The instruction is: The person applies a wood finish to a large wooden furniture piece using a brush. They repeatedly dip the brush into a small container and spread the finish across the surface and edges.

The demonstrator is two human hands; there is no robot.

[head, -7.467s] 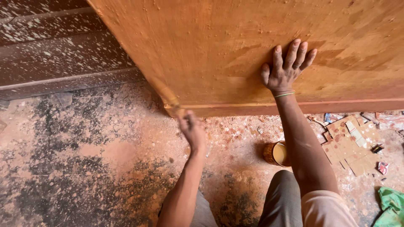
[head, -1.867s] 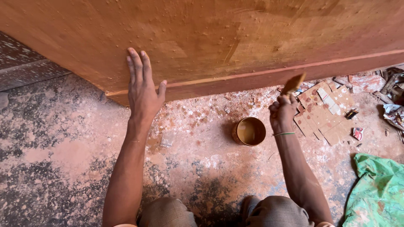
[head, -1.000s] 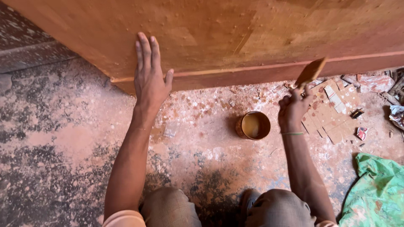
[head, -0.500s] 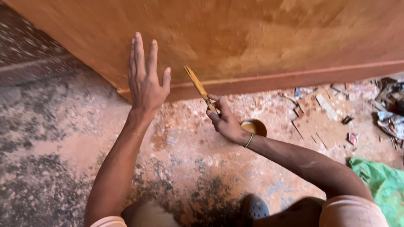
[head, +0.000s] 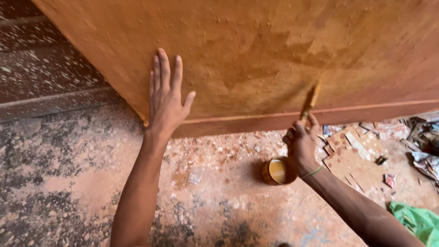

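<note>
left hand (head: 167, 103): flat on the board (head: 256, 50), fingers spread and pointing to about 12 o'clock, thumb out toward 2. Open palm, gripping nothing, just pressed against the wood near the board's lower left corner.

right hand (head: 302, 144): closed round the handle of a brush (head: 311, 100), fingers curled tight on it. A thin green band sits on the wrist.

brush: sticks up from the right hand toward 1 o'clock, bristle end touching the board just above the darker bottom strip. It's a bit blurred, so can't make out the bristles properly.

board: big orange-brown panel filling the whole top of the view, standing at a slant. There's a darker, wetter-looking patch in the middle, at roughly 11 o'clock from the brush tip. Surface looks bumpy with small specks.

strip (head: 347, 116): reddish-brown band along the board's bottom edge, running from under the left hand out to 3 o'clock.

tin (head: 276, 170): small round can with yellowish-brown liquid in it, on the floor at about 8 o'clock from the right hand, partly tucked behind the wrist.

floor (head: 68, 183): rough concrete, stained reddish with dark blotches and pale flecks.

cardboard (head: 352, 158): flattened brown pieces on the floor at 3 o'clock from the right hand, small scraps scattered round it.

green cloth (head: 418, 222): crumpled in the bottom right corner, right beside the right forearm.
</note>
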